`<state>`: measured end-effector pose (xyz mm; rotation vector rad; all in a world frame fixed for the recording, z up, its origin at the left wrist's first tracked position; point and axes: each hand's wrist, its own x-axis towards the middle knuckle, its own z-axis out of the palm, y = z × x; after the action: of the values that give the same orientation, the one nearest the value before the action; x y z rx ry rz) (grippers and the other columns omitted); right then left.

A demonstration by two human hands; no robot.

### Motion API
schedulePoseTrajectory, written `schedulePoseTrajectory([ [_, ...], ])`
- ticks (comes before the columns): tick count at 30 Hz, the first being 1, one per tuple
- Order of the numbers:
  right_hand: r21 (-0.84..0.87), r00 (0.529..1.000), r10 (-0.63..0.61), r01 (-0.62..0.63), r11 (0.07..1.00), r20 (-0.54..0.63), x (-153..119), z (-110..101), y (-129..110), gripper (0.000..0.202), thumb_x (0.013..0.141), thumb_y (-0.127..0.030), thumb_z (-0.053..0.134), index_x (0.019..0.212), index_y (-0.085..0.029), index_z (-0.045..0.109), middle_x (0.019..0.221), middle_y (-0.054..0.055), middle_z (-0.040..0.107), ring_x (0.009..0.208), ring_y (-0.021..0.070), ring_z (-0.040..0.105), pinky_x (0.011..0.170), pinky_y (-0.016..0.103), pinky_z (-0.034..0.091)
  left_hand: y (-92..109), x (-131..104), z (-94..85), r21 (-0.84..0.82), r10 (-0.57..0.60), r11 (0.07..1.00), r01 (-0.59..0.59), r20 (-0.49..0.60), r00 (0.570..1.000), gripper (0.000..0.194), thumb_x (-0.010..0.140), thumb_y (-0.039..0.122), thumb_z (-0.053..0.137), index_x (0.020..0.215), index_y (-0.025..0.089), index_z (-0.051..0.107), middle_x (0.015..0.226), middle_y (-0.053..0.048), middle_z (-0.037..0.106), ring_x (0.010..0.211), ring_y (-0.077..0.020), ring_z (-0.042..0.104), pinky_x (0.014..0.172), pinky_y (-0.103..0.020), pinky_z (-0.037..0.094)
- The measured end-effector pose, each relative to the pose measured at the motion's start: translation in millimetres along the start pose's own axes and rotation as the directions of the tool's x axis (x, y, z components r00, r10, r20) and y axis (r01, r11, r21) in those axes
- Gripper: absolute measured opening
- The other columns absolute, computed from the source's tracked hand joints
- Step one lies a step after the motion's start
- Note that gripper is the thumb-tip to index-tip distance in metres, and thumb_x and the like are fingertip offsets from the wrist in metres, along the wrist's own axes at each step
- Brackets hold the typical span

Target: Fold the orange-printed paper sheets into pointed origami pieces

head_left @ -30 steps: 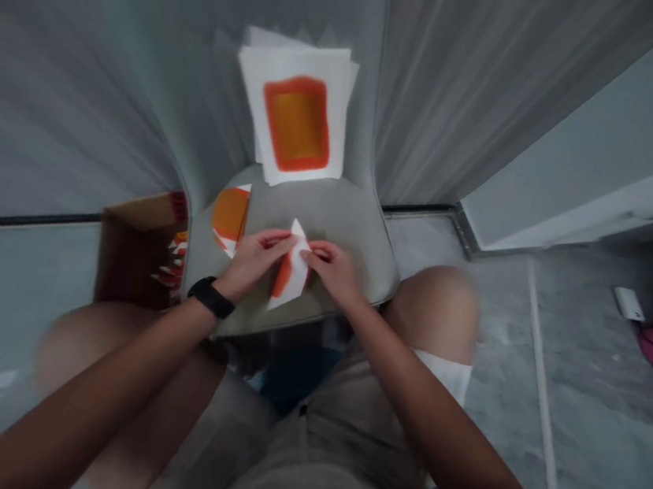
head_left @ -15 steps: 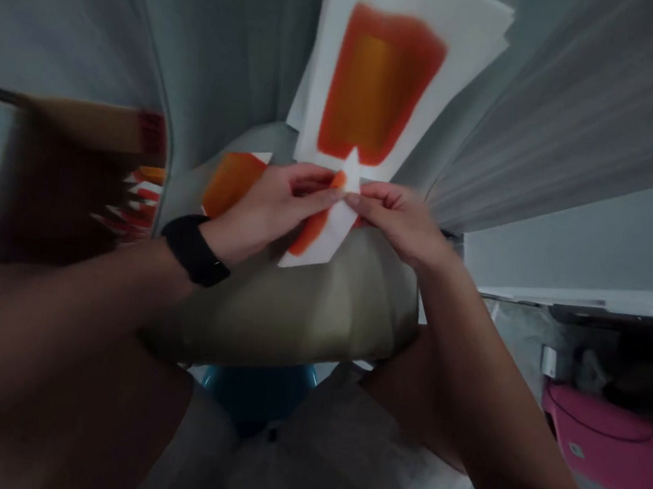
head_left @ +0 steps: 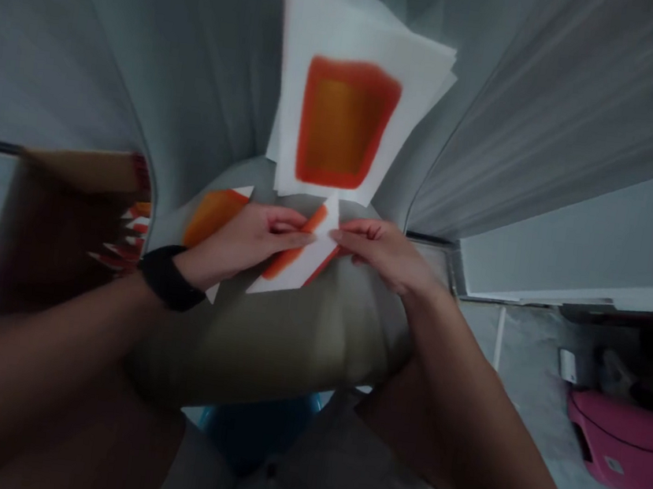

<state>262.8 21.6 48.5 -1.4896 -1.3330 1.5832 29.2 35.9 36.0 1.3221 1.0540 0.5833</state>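
Chair seat (head_left: 290, 343); fingers of left hand (head_left: 250, 237) and right hand (head_left: 390, 256) pinching folded paper (head_left: 299, 261); uneven pull between them could skew the crease or tear it

The chair has a smooth gray-green seat (head_left: 284, 342), and a pile of white papers (head_left: 351, 113) stands at the back of it, leaning on the chair's tall gray back (head_left: 200, 62); the front sheet has a big red-orange shape with dark yellow in the middle. On the left of the seat is an orange and white paper (head_left: 208, 216) with pointy corners, partly hidden. On the gray floor (head_left: 532, 389) there is a flat pink thing (head_left: 623, 446) off to the right, with a small white thing (head_left: 567, 365) near it.
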Motion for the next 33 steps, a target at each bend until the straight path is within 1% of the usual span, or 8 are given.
schedulePoseTrajectory([
  [5, 0.022, 0.998, -0.03, 0.032, 0.999, -0.061, 2, -3, 1, 0.025, 0.081, -0.046, 0.083, 0.093, -0.024, 0.081, 0.092, 0.002, 0.081, 0.08, 0.0159, 0.07, 0.058, 0.024, 0.047, -2, -1, -3.6, 0.025, -0.071, 0.997, 0.07, 0.056, 0.996, 0.029, 0.083, 0.054, 0.079, 0.085, 0.026, 0.08, 0.075, -0.002, 0.072, 0.064, -0.0155, 0.062, 0.05, -0.023, 0.043],
  [11, 0.041, 0.999, 0.001, 0.001, 0.999, -0.036, 4, -8, 2, 0.022, 0.082, -0.044, 0.083, 0.091, -0.024, 0.08, 0.086, 0.003, 0.08, 0.082, 0.0177, 0.073, 0.057, 0.023, 0.047, -4, 4, -3.6, -0.035, -0.066, 0.997, 0.066, 0.005, 0.998, 0.026, 0.079, 0.05, 0.085, 0.089, 0.026, 0.082, 0.085, -0.003, 0.076, 0.067, -0.0158, 0.063, 0.051, -0.023, 0.043],
  [15, 0.026, 0.999, -0.035, 0.035, 0.999, -0.019, 5, -7, 4, 0.019, 0.082, -0.042, 0.083, 0.087, -0.024, 0.08, 0.085, 0.002, 0.079, 0.078, 0.0171, 0.07, 0.06, 0.026, 0.049, -6, 5, -5.3, -0.037, -0.066, 0.997, 0.067, 0.036, 0.997, 0.03, 0.078, 0.05, 0.086, 0.093, 0.024, 0.082, 0.084, -0.004, 0.076, 0.066, -0.0148, 0.062, 0.05, -0.021, 0.043],
  [19, 0.005, 0.996, -0.083, 0.083, 0.997, 0.007, 5, -7, 2, 0.017, 0.083, -0.041, 0.081, 0.09, -0.025, 0.081, 0.087, 0.001, 0.079, 0.078, 0.0166, 0.067, 0.065, 0.027, 0.05, -8, 5, -6.7, -0.041, -0.07, 0.997, 0.071, 0.017, 0.997, 0.029, 0.077, 0.048, 0.088, 0.093, 0.026, 0.082, 0.082, -0.003, 0.075, 0.063, -0.0144, 0.061, 0.048, -0.022, 0.041],
  [22, 0.008, 0.996, -0.092, 0.092, 0.996, 0.009, 5, -10, 1, 0.019, 0.084, -0.041, 0.08, 0.092, -0.025, 0.081, 0.089, 0.001, 0.079, 0.08, 0.0165, 0.068, 0.066, 0.027, 0.049, -6, 4, -7.4, -0.038, -0.095, 0.995, 0.097, 0.04, 0.995, 0.026, 0.081, 0.049, 0.083, 0.095, 0.027, 0.082, 0.083, -0.002, 0.076, 0.065, -0.015, 0.062, 0.049, -0.022, 0.041],
  [27, 0.037, 0.996, -0.065, 0.068, 0.997, -0.063, 6, -11, 1, 0.023, 0.081, -0.043, 0.082, 0.094, -0.024, 0.08, 0.091, 0.002, 0.08, 0.083, 0.0165, 0.07, 0.066, 0.026, 0.049, -3, 1, -7.7, -0.051, -0.163, 0.984, 0.17, 0.11, 0.98, 0.027, 0.084, 0.05, 0.079, 0.091, 0.024, 0.082, 0.08, -0.003, 0.075, 0.061, -0.0173, 0.064, 0.05, -0.024, 0.042],
  [30, 0.066, 0.996, -0.026, 0.032, 0.997, -0.09, 6, -8, 2, 0.026, 0.082, -0.047, 0.082, 0.093, -0.023, 0.08, 0.091, 0.003, 0.081, 0.082, 0.0164, 0.071, 0.061, 0.025, 0.047, -1, -1, -6.5, -0.046, -0.131, 0.99, 0.136, 0.098, 0.987, 0.025, 0.08, 0.047, 0.083, 0.083, 0.023, 0.08, 0.075, -0.003, 0.072, 0.059, -0.0176, 0.063, 0.049, -0.025, 0.041],
  [33, 0.054, 0.998, 0.013, -0.01, 0.999, -0.061, 6, -5, 2, 0.029, 0.081, -0.051, 0.084, 0.085, -0.022, 0.078, 0.084, 0.004, 0.08, 0.077, 0.0165, 0.072, 0.054, 0.024, 0.041, 2, -2, -5.3, -0.04, -0.095, 0.994, 0.101, 0.127, 0.987, 0.025, 0.08, 0.048, 0.083, 0.086, 0.023, 0.08, 0.078, -0.003, 0.073, 0.062, -0.017, 0.064, 0.049, -0.024, 0.042],
])
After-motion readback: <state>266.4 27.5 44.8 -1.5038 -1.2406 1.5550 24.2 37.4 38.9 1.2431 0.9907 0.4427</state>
